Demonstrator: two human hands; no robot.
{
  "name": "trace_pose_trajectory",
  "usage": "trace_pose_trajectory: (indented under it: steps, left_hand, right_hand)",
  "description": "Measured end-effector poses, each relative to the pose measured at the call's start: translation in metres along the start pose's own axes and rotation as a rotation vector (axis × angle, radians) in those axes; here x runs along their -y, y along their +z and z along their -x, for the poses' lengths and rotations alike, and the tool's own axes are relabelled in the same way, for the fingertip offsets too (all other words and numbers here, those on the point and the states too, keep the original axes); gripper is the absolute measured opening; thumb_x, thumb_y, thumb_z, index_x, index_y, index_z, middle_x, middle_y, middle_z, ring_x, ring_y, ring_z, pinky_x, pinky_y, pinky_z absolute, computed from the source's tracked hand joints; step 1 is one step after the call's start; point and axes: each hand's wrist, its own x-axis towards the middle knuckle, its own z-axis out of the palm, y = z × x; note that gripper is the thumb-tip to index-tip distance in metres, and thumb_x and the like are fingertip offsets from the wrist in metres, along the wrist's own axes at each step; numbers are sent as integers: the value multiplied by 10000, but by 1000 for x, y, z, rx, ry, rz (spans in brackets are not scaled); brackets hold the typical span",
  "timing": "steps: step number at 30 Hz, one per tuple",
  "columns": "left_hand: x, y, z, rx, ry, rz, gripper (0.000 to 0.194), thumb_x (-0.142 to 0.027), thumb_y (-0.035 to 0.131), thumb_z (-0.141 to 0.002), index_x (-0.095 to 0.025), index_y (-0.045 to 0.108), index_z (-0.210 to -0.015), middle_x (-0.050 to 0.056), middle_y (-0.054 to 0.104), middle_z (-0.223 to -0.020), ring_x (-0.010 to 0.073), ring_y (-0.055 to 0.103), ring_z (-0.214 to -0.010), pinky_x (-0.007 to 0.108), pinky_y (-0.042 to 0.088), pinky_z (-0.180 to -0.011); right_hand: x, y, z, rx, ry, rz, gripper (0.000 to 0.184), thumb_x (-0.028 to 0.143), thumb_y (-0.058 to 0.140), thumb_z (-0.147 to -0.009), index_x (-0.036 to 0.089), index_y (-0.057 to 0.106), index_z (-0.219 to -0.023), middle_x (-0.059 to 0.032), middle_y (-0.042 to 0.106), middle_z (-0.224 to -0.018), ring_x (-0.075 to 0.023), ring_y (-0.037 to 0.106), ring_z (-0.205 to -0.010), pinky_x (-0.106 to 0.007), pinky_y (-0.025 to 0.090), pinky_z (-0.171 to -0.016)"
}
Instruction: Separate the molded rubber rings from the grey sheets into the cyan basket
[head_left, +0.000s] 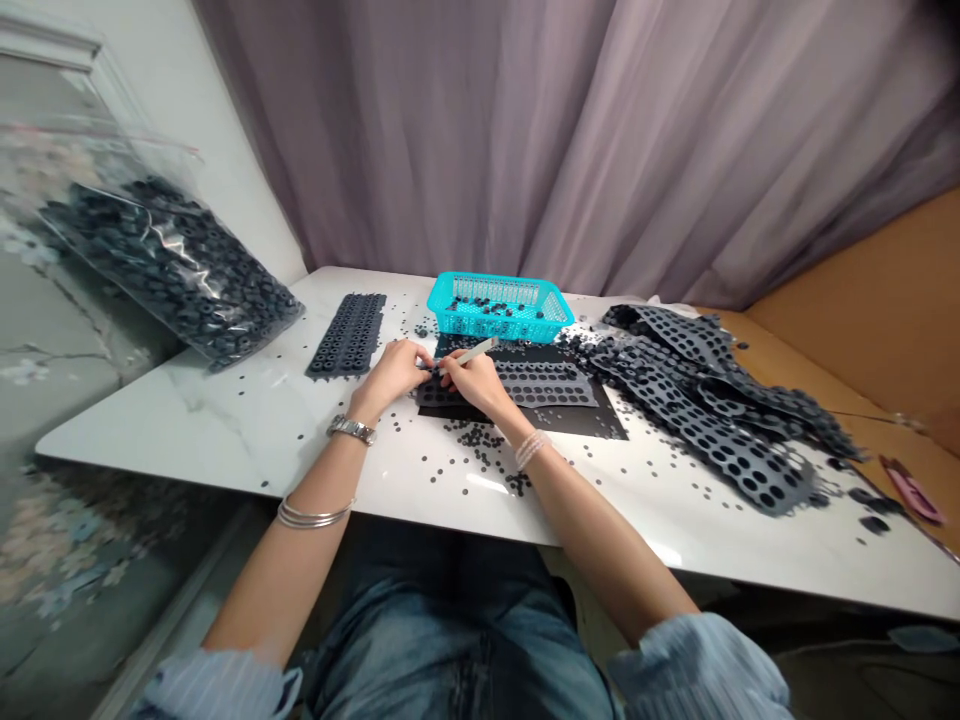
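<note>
My right hand is closed around a pale, slim pen-like tool, its upper end pointing up and right. Close beside it, my left hand has its fingers pinched together; what they grip is too small to make out. Both hands are over the left end of a dark grey perforated rubber sheet with rows of round holes. Under that sheet lies a flat black mat. Small black discs are scattered on the table just in front of the mat.
A turquoise basket with black pieces stands behind the mat. Another dark sheet lies left. Punched sheets are heaped right, near a pink-handled tool. A clear bag of black rings sits at left on the white table.
</note>
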Motion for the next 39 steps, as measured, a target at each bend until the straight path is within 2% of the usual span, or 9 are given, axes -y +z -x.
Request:
trace_pose_trajectory:
  steps: [5, 10, 15, 18, 22, 28, 33, 35, 39]
  left_hand:
    - [-1, 4, -2, -22, 29, 45, 201, -101, 668, -662, -199, 776, -799, 68, 704, -813, 232, 604, -887, 346, 428, -903]
    - [-3, 9, -3, -40, 17, 179, 185, -36, 645, -614, -193, 741, -632, 71, 690, -733, 232, 604, -842, 348, 426, -890]
    - [1, 10, -7, -90, -97, 428, 157, -36, 683, -578, -181, 681, -520, 24, 585, -540, 196, 574, -705, 299, 425, -716]
    - [8, 7, -10, -137, -207, 634, 83, -134, 715, -637, -154, 676, -567, -8, 542, -516, 128, 500, -562, 256, 369, -568]
    - [13, 3, -15, -186, -327, 910, 95, -188, 726, -685, -129, 658, -656, -28, 517, -540, 60, 396, -476, 213, 283, -468]
    - [10, 2, -15, -60, -384, 1200, 145, -135, 781, -655, -109, 638, -653, 24, 574, -620, 43, 420, -495, 185, 270, -426]
    - [4, 4, -14, 21, -402, 1279, 132, -142, 760, -705, -106, 643, -658, 63, 609, -678, 45, 452, -523, 176, 289, -420]
    - [2, 6, -14, 58, -386, 1275, 109, -155, 757, -712, -107, 662, -688, 57, 609, -690, 44, 455, -529, 175, 290, -422]
    - [-4, 11, -12, 146, -326, 1229, 101, -181, 754, -710, -111, 687, -740, 56, 617, -722, 47, 444, -534, 185, 284, -426]
  right_hand:
    - [3, -1, 0, -1, 0, 59, 231, 189, 454, -837, 168, 672, -765, -20, 688, -630, -147, 664, -626, -237, 511, -656]
    - [10, 0, 0, -2, 4, 115, 220, 173, 465, -824, 170, 657, -716, -34, 686, -634, -160, 663, -634, -239, 493, -654]
    - [22, 1, -2, 9, 11, 169, 244, 101, 463, -790, 176, 585, -593, -57, 663, -589, -185, 657, -627, -256, 475, -653]
    - [25, 1, -2, 12, 17, 166, 247, 96, 472, -784, 180, 572, -574, -64, 665, -584, -193, 658, -633, -264, 478, -663]
    - [17, 1, 0, 7, 35, 103, 222, 146, 481, -808, 174, 630, -646, -55, 682, -603, -183, 669, -647, -255, 501, -667]
    - [3, 0, -1, -37, 45, -49, 227, 263, 461, -867, 162, 662, -833, -40, 701, -649, -147, 672, -597, -222, 525, -574]
    - [2, -12, -4, -89, 7, -115, 392, 374, 287, -968, 170, 581, -1127, -47, 713, -734, -135, 691, -637, -199, 513, -535]
    - [3, -16, -3, -83, -26, -99, 400, 405, 307, -970, 176, 597, -1124, -54, 720, -782, -137, 691, -655, -201, 507, -543]
    - [10, -18, 1, -68, -89, 8, 273, 385, 528, -891, 175, 692, -951, -50, 731, -876, -155, 683, -767, -219, 510, -642]
